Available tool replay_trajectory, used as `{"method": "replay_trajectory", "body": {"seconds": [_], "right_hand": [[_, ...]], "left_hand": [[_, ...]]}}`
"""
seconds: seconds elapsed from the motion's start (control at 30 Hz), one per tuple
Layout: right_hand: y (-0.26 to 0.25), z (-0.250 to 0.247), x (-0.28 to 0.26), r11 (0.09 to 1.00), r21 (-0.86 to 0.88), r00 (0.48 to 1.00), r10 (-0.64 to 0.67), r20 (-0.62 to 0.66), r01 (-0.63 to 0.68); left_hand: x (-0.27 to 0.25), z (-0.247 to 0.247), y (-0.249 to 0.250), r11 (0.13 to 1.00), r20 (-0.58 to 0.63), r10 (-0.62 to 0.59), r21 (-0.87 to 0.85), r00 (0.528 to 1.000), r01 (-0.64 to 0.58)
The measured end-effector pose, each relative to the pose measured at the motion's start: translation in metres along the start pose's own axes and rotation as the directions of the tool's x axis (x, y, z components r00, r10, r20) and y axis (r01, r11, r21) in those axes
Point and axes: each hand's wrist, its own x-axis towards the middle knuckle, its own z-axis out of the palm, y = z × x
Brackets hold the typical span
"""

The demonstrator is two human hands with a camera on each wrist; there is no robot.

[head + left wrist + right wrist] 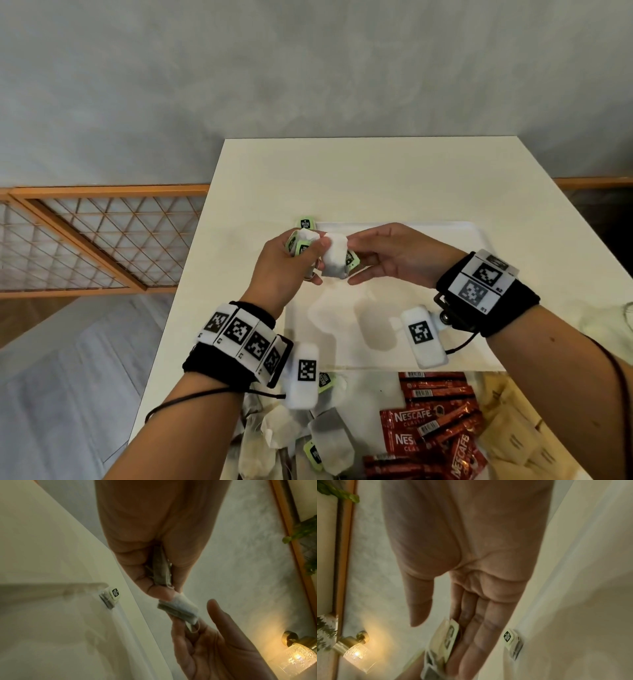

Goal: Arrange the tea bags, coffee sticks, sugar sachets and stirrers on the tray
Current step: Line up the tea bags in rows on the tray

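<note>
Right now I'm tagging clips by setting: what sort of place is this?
Likely a hotel room or similar interior: a white tray on a table, Nescafe coffee sticks and tea bags beside it, a lit glass wall lamp.

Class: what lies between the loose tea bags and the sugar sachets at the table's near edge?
Red Nescafe coffee sticks, between the tea bags and sugar sachets; the head view shows it.

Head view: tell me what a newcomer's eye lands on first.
Both hands meet mid-frame above the white tray: the left hand grips a bundle of tea bags, and the right hand touches it with straight fingers. Red Nescafe coffee sticks lie at the near edge of the table.
</note>
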Motion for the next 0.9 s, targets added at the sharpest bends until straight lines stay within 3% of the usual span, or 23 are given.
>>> {"method": "replay_trajectory", "body": {"seconds": [0.13, 0.3, 0.47, 0.63, 0.9], "right_hand": [[0.001, 0.009, 0.0, 0.988, -0.119, 0.991, -0.105, -0.086, 0.094], [0.002, 0.014, 0.002, 0.975, -0.19, 0.975, -0.15, -0.166, 0.117], [-0.002, 0.013, 0.002, 0.981, -0.175, 0.966, -0.119, -0.23, 0.079], [-0.004, 0.013, -0.001, 0.987, -0.152, 0.973, -0.092, -0.21, 0.06], [-0.002, 0.017, -0.002, 0.977, -0.182, 0.952, -0.16, -0.259, 0.114]], "left_hand": [[0.002, 0.006, -0.005, 1.0, -0.089, 0.007, -0.026, 0.996, -0.01], [0.002, 0.012, -0.007, 0.998, -0.166, 0.06, 0.033, 0.984, -0.055], [-0.003, 0.015, 0.0, 0.992, -0.086, 0.042, 0.121, 0.995, -0.031], [-0.008, 0.014, 0.006, 0.996, -0.021, 0.012, 0.09, 1.0, -0.01], [-0.008, 0.019, 0.011, 0.996, -0.019, -0.086, 0.035, 0.996, 0.087]]}}
